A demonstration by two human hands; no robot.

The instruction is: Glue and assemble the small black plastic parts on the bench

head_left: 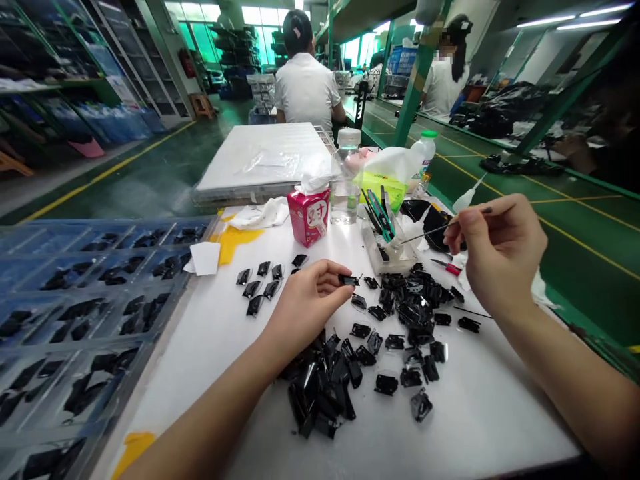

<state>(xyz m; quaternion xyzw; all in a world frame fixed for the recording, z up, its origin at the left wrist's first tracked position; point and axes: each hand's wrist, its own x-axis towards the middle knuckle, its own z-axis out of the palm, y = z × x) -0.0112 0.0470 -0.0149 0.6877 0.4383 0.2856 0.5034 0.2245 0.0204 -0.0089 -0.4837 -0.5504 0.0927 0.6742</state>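
My left hand (309,297) pinches a small black plastic part (349,280) between thumb and fingers, just above the white tabletop (200,373). In my right hand (503,257) is a thin dark stick (429,233), pointing left. Its tip is at a small clear container (397,264), though I cannot tell whether it touches anything inside. Loose black plastic parts lie in a heap (415,297) between my hands and in another pile (325,383) beside my left forearm. Several similar parts (255,288) are set apart, left of my left hand.
Blue compartment trays (125,327) with black parts fill the left side. Behind the work area stand a pink tissue box (309,217), a clear water jar (345,193) and green-handled cutters (383,217). A red-handled tool (447,267) lies at right. A person (306,90) sits ahead.
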